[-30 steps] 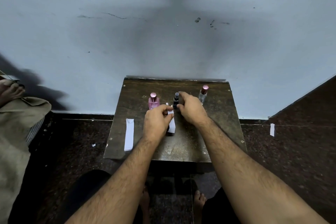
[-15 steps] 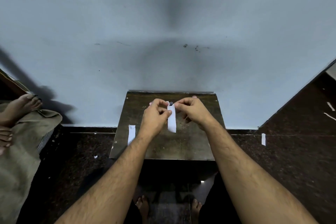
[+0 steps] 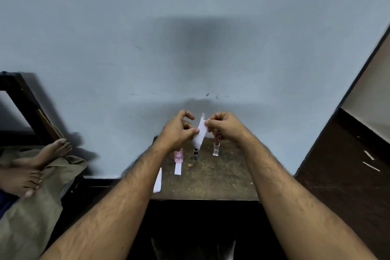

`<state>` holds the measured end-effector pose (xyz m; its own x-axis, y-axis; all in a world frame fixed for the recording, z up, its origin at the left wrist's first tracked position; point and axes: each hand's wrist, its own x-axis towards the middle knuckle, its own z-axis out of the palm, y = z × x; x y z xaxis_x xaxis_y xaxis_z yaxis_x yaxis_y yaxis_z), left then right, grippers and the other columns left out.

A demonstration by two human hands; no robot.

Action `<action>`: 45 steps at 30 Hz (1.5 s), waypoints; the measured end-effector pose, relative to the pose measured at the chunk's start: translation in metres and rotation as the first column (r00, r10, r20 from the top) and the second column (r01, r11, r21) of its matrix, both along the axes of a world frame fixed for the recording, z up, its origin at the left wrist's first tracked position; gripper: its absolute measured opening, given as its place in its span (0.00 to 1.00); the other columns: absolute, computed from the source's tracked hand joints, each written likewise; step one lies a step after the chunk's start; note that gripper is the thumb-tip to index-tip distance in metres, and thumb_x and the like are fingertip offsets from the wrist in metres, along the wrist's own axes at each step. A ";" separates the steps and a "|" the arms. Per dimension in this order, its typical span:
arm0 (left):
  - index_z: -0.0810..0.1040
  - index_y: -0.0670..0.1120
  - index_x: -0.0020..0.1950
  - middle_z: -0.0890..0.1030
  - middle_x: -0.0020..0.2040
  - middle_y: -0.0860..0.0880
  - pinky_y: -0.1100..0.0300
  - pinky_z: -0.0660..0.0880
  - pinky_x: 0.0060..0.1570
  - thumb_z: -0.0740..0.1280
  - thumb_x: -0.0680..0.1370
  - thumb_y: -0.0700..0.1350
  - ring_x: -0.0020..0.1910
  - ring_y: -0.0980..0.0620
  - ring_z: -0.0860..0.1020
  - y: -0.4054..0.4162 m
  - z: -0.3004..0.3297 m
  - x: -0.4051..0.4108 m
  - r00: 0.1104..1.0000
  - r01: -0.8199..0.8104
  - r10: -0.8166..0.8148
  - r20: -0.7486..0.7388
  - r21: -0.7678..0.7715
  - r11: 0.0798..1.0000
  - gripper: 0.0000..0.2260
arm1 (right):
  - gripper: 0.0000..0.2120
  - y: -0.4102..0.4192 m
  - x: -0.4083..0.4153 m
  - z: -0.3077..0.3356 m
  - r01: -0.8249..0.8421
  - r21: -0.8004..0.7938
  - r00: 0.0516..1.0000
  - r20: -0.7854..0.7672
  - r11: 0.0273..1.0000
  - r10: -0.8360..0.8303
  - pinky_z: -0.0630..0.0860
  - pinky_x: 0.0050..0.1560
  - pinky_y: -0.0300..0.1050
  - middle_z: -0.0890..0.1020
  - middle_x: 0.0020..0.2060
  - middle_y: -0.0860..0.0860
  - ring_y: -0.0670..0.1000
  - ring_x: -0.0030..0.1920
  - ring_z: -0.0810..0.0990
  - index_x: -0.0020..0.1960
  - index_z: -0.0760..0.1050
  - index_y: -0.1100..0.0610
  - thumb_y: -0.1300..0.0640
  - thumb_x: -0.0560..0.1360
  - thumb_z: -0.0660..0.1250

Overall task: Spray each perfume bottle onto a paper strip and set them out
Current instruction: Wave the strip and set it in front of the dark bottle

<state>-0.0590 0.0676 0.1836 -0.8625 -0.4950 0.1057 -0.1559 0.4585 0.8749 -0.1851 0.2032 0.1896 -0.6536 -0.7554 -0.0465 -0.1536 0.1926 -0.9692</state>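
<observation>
A white paper strip point(image 3: 201, 132) hangs upright in the air above the small brown table point(image 3: 219, 177). My left hand point(image 3: 178, 131) pinches its left edge and my right hand point(image 3: 224, 127) pinches its right edge. Three perfume bottles stand in a row on the table below: a pink bottle point(image 3: 178, 156) on the left, a small dark bottle point(image 3: 196, 153) partly hidden behind the strip, and a clear bottle point(image 3: 216, 149) on the right. A second strip point(image 3: 178, 168) lies in front of the pink bottle. A third strip point(image 3: 158, 180) lies at the table's left edge.
A pale blue wall stands right behind the table. A person's bare feet point(image 3: 31, 167) rest on a khaki cloth at the left. Paper scraps point(image 3: 370, 162) lie on the dark floor at the right. My own feet show below the table.
Both hands have lifted the strip up off the table. The camera has tilted upward, so the table sits lower in view. The bottles, hidden half a second ago, show again beneath my hands.
</observation>
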 end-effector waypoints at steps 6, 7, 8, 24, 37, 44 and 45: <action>0.71 0.51 0.52 0.85 0.41 0.48 0.53 0.76 0.48 0.73 0.73 0.42 0.45 0.48 0.82 0.005 0.023 0.013 1.000 0.007 -0.007 -0.025 -0.029 1.000 0.14 | 0.05 0.011 0.012 0.021 -0.037 -0.019 0.999 0.018 0.999 0.038 0.76 0.30 0.43 0.79 0.33 0.53 0.47 0.28 0.73 0.41 0.77 0.59 0.61 0.75 0.70; 0.71 0.51 0.52 0.85 0.41 0.49 0.54 0.75 0.48 0.73 0.73 0.42 0.45 0.49 0.82 0.006 0.027 0.014 1.000 0.011 -0.012 -0.019 -0.031 0.999 0.14 | 0.05 0.012 0.012 0.025 -0.047 -0.015 0.999 0.003 0.999 0.047 0.76 0.31 0.43 0.80 0.33 0.54 0.48 0.28 0.73 0.41 0.78 0.60 0.61 0.75 0.70; 0.71 0.51 0.53 0.85 0.41 0.49 0.55 0.75 0.48 0.73 0.73 0.43 0.45 0.50 0.82 0.007 0.030 0.016 1.000 0.016 -0.016 -0.017 -0.028 0.999 0.14 | 0.05 0.014 0.013 0.029 -0.052 -0.011 0.998 -0.018 0.999 0.052 0.76 0.32 0.44 0.81 0.34 0.54 0.48 0.29 0.74 0.41 0.78 0.60 0.61 0.75 0.70; 0.82 0.40 0.53 0.85 0.49 0.45 0.55 0.80 0.49 0.64 0.81 0.44 0.50 0.50 0.83 -0.021 0.017 0.028 0.929 -0.173 0.276 -0.247 0.371 0.912 0.10 | 0.02 0.037 0.015 0.075 0.070 -0.162 0.997 -0.004 0.984 -0.071 0.78 0.31 0.42 0.83 0.35 0.56 0.49 0.30 0.80 0.44 0.78 0.60 0.64 0.74 0.71; 0.79 0.45 0.63 0.81 0.58 0.49 0.51 0.76 0.61 0.67 0.79 0.47 0.59 0.51 0.78 -0.026 0.003 0.025 0.960 -0.214 0.242 -0.143 0.187 0.959 0.14 | 0.05 0.036 0.020 0.077 0.287 -0.120 0.891 -0.330 0.950 -0.311 0.71 0.30 0.39 0.85 0.34 0.52 0.41 0.25 0.75 0.40 0.80 0.55 0.61 0.73 0.72; 0.78 0.44 0.65 0.80 0.60 0.49 0.59 0.74 0.58 0.67 0.79 0.46 0.56 0.55 0.77 -0.028 -0.001 0.025 0.958 -0.222 0.243 -0.154 0.142 0.965 0.15 | 0.09 0.045 0.034 0.110 0.013 -0.496 0.999 -0.028 0.868 -0.030 0.66 0.27 0.39 0.82 0.32 0.55 0.50 0.23 0.69 0.37 0.79 0.56 0.67 0.72 0.70; 0.78 0.45 0.65 0.80 0.60 0.49 0.58 0.75 0.59 0.67 0.79 0.46 0.56 0.55 0.77 -0.028 -0.001 0.024 0.957 -0.224 0.245 -0.154 0.140 0.964 0.15 | 0.11 0.046 0.035 0.116 0.004 -0.551 0.997 0.070 0.834 0.042 0.66 0.27 0.39 0.82 0.31 0.55 0.50 0.22 0.69 0.34 0.79 0.54 0.67 0.71 0.70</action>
<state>-0.0348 0.0400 0.1829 -0.6954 -0.6990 0.1668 -0.0920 0.3167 0.9440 -0.1504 0.2492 0.3055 -0.6504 -0.6831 0.3321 -0.0735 -0.3785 -0.9227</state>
